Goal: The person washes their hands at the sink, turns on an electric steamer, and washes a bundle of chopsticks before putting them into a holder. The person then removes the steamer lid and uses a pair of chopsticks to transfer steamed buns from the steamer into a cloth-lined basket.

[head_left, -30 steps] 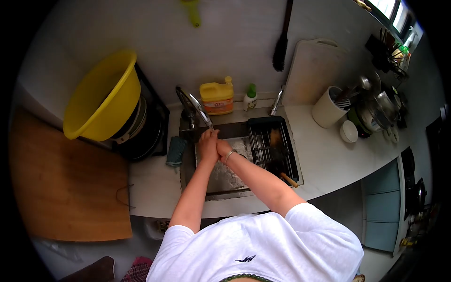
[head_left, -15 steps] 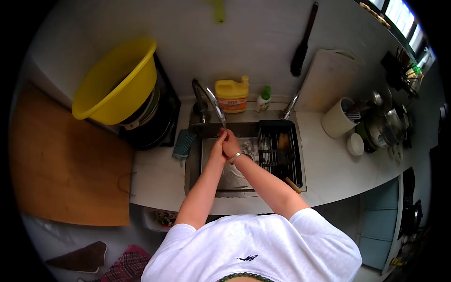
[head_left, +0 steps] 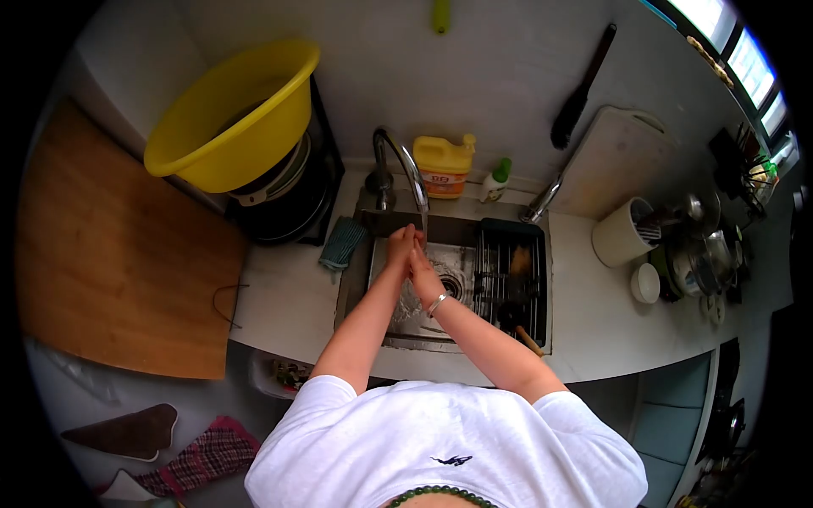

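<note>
Below the curved chrome faucet (head_left: 412,173), my left hand (head_left: 400,247) and my right hand (head_left: 423,267) are pressed against each other over the sink. A stream of water runs down beside the fingertips. Neither hand shows an object in it. The fingers look stretched out and lie against the other hand, with the palms hidden. A silver bracelet (head_left: 438,304) circles my right wrist. Under the hands, the wet metal sink (head_left: 419,326) shows its drain (head_left: 450,286).
A black drying rack (head_left: 508,227) fills the sink's right side. A blue-green cloth (head_left: 342,243) lies at its left. Behind stand a yellow jug (head_left: 444,161) and a green-capped bottle (head_left: 496,180). A yellow basin (head_left: 233,127) sits at left, a white utensil holder (head_left: 616,237) at right.
My hands stay together under the faucet, with the right hand slightly lower along the left. More water shows falling beside them. The view has shifted a little.
</note>
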`<act>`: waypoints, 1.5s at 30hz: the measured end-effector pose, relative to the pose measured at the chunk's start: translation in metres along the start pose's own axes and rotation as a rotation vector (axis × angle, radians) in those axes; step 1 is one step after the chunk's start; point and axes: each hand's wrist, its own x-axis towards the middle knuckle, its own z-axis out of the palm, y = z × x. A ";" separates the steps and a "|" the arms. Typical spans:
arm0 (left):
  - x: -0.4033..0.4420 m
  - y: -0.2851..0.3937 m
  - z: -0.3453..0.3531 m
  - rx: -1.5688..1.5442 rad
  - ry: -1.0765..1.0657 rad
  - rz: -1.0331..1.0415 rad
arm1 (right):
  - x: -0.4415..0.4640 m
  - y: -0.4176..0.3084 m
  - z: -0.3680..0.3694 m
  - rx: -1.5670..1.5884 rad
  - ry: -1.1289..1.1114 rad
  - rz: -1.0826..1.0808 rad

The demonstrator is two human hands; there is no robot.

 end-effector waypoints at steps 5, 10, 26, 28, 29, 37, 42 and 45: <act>-0.051 0.007 0.057 -0.058 0.067 0.068 | 0.036 -0.038 -0.018 0.604 0.058 0.374; -0.065 0.022 0.055 -0.038 -0.028 -0.048 | 0.053 -0.009 -0.027 0.537 0.108 0.239; 0.086 0.034 -0.076 -0.372 0.590 -0.230 | -0.056 -0.003 -0.039 0.087 -0.212 0.588; 0.088 0.047 -0.084 -0.430 0.450 -0.235 | -0.064 -0.006 -0.044 0.037 -0.227 0.601; 0.089 0.054 -0.083 -0.493 0.324 -0.243 | -0.066 -0.005 -0.045 -0.011 -0.192 0.618; 0.045 0.071 -0.072 -0.211 0.196 -0.225 | -0.070 0.002 -0.049 -0.158 -0.012 0.260; -0.048 -0.012 -0.030 -0.160 -0.122 -0.413 | -0.063 -0.003 -0.044 -0.381 0.108 0.093; -0.089 -0.018 0.005 -0.422 -0.350 -0.337 | -0.070 -0.025 -0.033 0.474 0.104 0.315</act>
